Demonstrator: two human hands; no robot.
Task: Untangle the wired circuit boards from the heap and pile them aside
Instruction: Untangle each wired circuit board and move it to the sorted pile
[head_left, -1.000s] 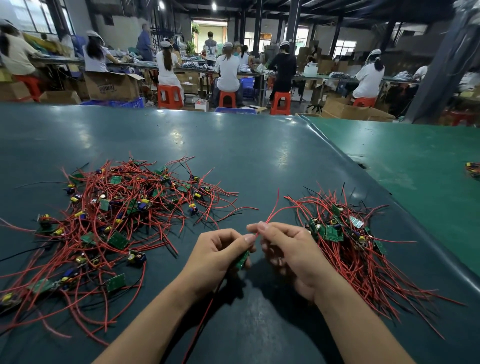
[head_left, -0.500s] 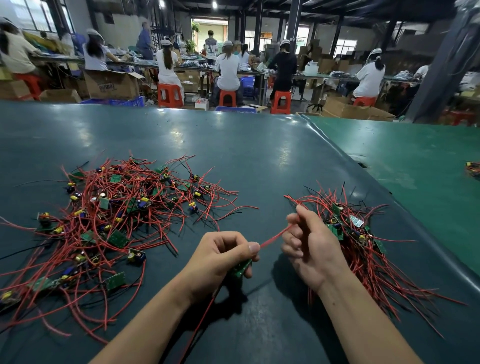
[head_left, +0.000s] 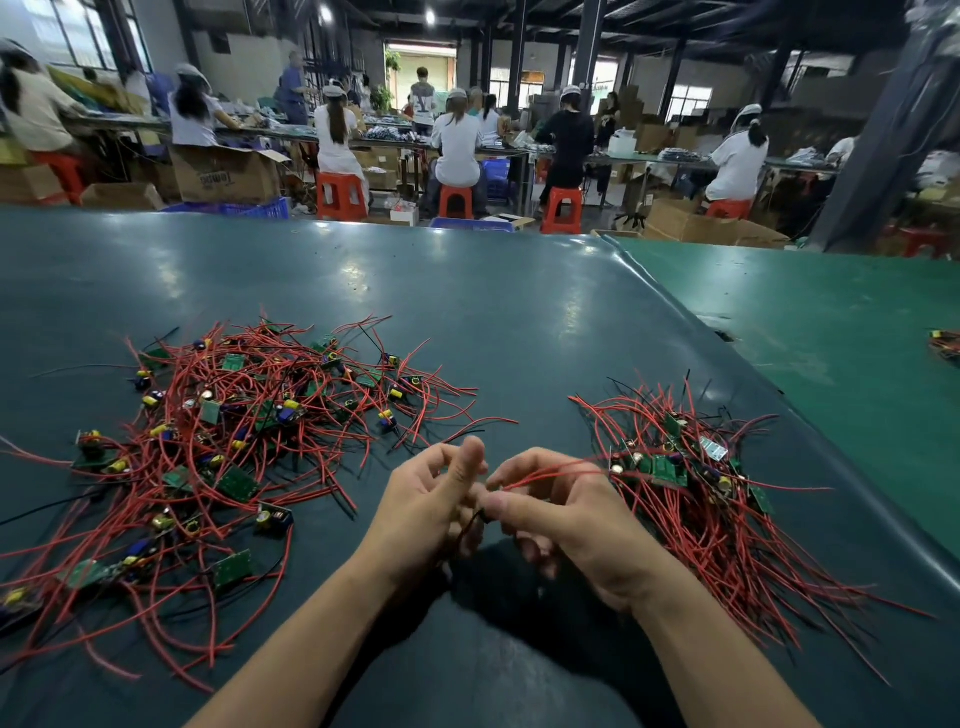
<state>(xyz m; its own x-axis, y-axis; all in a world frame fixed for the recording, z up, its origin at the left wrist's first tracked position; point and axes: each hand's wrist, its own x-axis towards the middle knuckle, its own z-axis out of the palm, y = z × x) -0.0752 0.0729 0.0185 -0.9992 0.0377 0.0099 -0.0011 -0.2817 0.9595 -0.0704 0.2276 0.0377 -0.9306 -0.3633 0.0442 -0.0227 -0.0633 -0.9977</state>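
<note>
Both hands meet mid-surface: right hand (head_left: 576, 525) pinches red wires (head_left: 550, 474), left hand (head_left: 431, 499) curls round the hidden board. Big heap (head_left: 223, 447) left, smaller pile (head_left: 696, 499) right — plenty remains.

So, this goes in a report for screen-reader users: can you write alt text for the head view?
Two bare hands meet over a dark green table, the right hand pinching red wires beside the left hand. A tangled heap of wired circuit boards lies left, a smaller pile right.
</note>
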